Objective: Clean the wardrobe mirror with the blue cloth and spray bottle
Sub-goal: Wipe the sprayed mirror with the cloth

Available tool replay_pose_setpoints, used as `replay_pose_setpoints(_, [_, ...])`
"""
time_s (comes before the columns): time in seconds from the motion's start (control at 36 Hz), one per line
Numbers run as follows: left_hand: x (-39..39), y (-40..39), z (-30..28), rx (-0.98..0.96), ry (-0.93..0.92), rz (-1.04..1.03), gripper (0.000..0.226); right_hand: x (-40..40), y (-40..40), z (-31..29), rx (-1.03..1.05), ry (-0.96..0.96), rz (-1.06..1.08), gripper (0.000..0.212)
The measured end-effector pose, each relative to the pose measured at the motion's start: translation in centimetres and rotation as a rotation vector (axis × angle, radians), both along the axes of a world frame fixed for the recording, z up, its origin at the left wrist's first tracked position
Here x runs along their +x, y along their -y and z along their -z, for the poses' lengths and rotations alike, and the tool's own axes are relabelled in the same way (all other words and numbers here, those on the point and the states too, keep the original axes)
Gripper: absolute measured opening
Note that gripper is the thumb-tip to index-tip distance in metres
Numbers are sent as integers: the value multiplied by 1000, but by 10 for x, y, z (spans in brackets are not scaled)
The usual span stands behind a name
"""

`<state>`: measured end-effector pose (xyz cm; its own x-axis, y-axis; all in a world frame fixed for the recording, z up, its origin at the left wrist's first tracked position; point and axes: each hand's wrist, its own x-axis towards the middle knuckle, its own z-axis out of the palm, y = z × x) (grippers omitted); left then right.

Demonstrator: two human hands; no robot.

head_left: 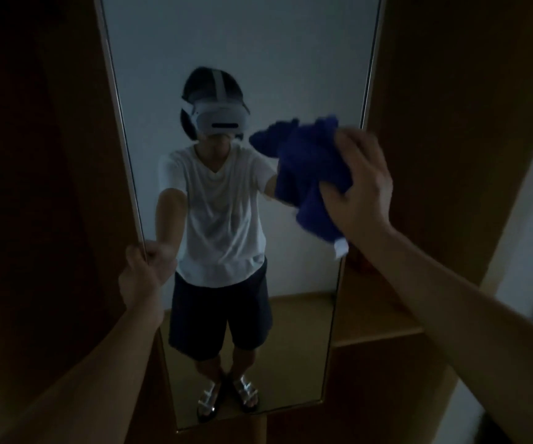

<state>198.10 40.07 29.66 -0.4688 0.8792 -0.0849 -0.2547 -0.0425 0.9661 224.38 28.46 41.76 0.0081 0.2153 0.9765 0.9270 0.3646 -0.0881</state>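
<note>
Pressing blue cloth [307, 174] to mirror [258, 59], right hand [359, 184] clutches it; left hand [140, 270] grasps mirror's edge.

Person is wearing white V-neck T-shirt [223, 213], dark knee-length shorts [220, 312], silver strap sandals [226, 397], white headset [220, 118]; forearms bare

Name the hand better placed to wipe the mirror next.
Right. The right hand already holds the blue cloth against the mirror; the left hand grips the mirror's left edge and holds no cloth.
</note>
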Motion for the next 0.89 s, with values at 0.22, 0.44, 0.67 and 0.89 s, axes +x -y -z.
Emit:
replay_pose_setpoints(0.22, [1, -17, -39, 96, -62, 50, 64, -4, -41, -119, -27, -80, 312, 61])
replay_pose_setpoints(0.44, [6, -21, -28, 191, -57, 90, 76, -29, -71, -49, -45, 137, 255, 70])
replay_pose_setpoints(0.67, [7, -17, -24, 234, -200, -59, 57, -27, -77, 115, -62, 546, 172, 74])
replay_pose_setpoints(0.89, [-8, -17, 90, -56, -362, -42, 67, -1, -63, 242, -323, 613, 146, 61])
